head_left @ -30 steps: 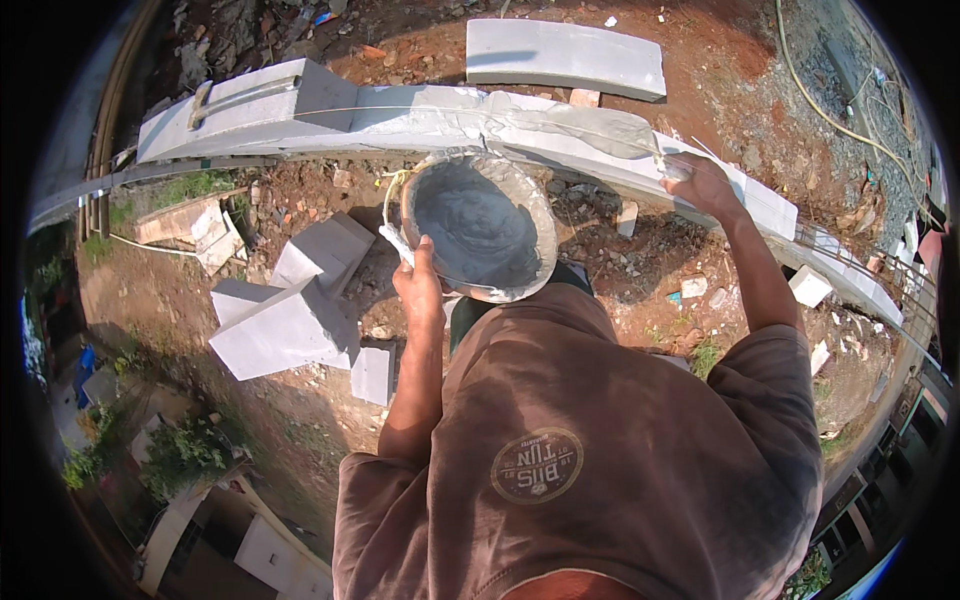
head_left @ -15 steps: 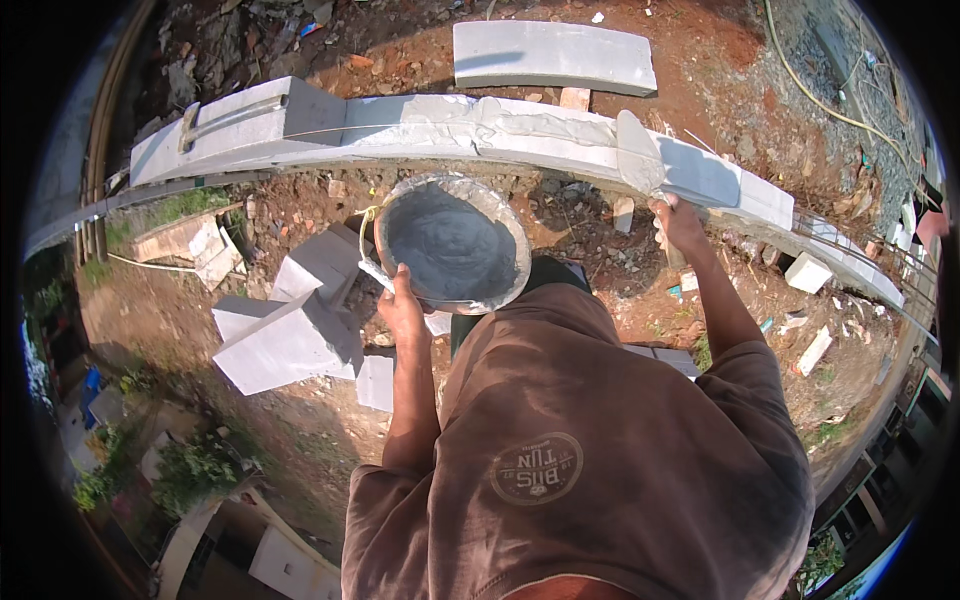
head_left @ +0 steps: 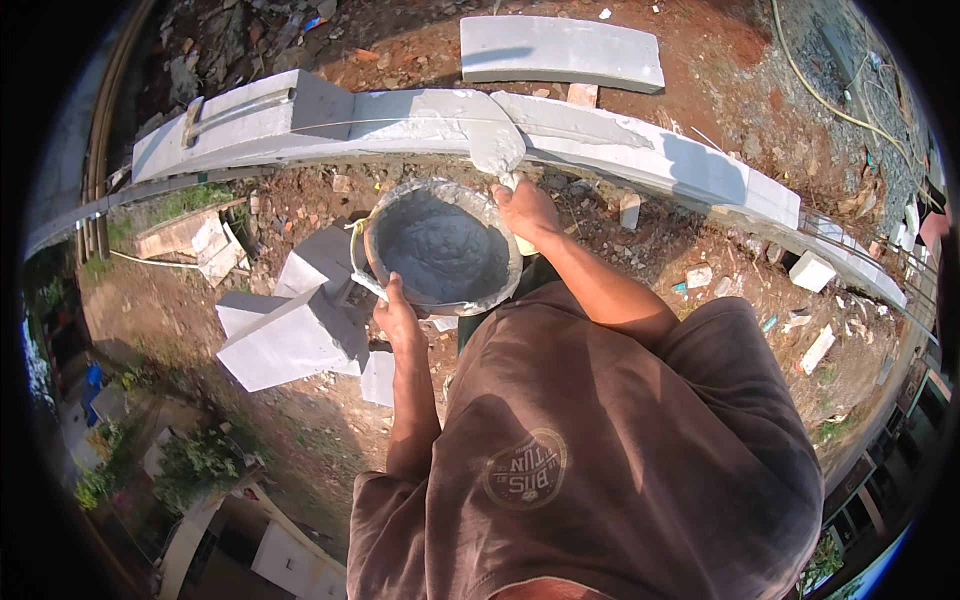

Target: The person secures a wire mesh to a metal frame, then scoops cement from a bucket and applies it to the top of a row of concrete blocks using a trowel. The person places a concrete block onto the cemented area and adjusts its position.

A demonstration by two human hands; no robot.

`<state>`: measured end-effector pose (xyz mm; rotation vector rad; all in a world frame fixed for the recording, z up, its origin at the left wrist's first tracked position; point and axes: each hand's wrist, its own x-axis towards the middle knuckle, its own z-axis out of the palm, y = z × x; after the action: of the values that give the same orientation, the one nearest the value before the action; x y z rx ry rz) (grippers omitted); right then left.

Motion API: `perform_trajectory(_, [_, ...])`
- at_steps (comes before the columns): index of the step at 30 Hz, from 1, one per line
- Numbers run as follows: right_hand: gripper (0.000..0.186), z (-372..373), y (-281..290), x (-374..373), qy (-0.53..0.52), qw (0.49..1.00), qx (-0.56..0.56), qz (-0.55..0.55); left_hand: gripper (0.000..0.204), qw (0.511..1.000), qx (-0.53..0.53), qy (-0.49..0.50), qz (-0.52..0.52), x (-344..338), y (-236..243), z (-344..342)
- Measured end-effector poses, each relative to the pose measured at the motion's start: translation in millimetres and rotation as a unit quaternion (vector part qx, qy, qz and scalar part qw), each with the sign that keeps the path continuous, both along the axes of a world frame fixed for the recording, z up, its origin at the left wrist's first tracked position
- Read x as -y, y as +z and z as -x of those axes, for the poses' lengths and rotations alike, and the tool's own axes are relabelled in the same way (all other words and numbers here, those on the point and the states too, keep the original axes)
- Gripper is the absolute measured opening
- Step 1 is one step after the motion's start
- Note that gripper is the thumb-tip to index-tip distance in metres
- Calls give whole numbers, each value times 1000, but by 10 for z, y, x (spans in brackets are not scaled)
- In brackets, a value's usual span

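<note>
My left hand [head_left: 398, 312] is closed on the near left rim of a round bucket [head_left: 508, 285] of wet grey mortar [head_left: 440, 245], held tilted in front of my body. In my right hand [head_left: 530, 212] is the handle of a trowel [head_left: 497, 147], its broad blade smeared with grey. The blade lies over the near edge of a low wall of pale blocks [head_left: 400, 110], just beyond the bucket. A layer of mortar [head_left: 570, 122] covers the wall's top to the right of the blade. A thin string [head_left: 400, 122] runs along the wall.
A loose pale block [head_left: 560, 48] lies on the soil beyond the wall. Several cut blocks [head_left: 295, 335] are heaped left of the bucket. A raised block [head_left: 245, 115] with a metal bar on top stands on the wall's left part. A hose [head_left: 815, 90] curves at the far right.
My right hand has brought the trowel leftward along the wall, from its right part to beside the bucket. The mortar on the right now looks flatter and wider spread. My left hand keeps the bucket.
</note>
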<state>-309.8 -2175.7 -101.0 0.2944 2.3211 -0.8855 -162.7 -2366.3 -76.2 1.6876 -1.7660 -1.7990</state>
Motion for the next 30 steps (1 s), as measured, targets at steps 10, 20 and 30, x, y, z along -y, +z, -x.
perform_trajectory(10, [36, -613, -441, -1289, -289, 934, 20, 209, 27, 1000, 18, -6, -5, 36, -56, -30])
perform_trajectory(20, [52, -605, -806, -60, -66, 992, -52, 90, 27, 1000, 4, -22, -21, 138, -306, -32])
perform_trajectory(30, [42, -616, -482, -724, -49, 981, -131, -131, 32, 995, -14, -88, -35, 298, -302, 3])
